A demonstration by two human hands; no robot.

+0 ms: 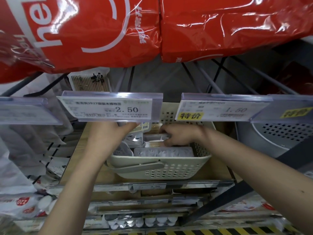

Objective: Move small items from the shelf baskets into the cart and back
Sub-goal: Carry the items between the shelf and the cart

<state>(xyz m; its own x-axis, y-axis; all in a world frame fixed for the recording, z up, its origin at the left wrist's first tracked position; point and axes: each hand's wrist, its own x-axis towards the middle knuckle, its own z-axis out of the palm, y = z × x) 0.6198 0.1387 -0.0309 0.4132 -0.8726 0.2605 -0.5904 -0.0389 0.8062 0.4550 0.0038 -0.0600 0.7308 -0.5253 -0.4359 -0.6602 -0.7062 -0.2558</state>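
Both hands reach into a cream perforated basket on a wooden shelf: the left hand grips a flat packet at the basket's far left, while the right hand curls round a clear pack of cotton swabs. A clear box lies along the basket's near wall. Above hang price tags reading 2.50 and 1.50, beneath red plastic bags.

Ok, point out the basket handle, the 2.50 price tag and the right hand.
basket handle point(135, 167): head view, mid-bar.
2.50 price tag point(108, 109): head view, label centre.
right hand point(179, 135): head view, back of hand.
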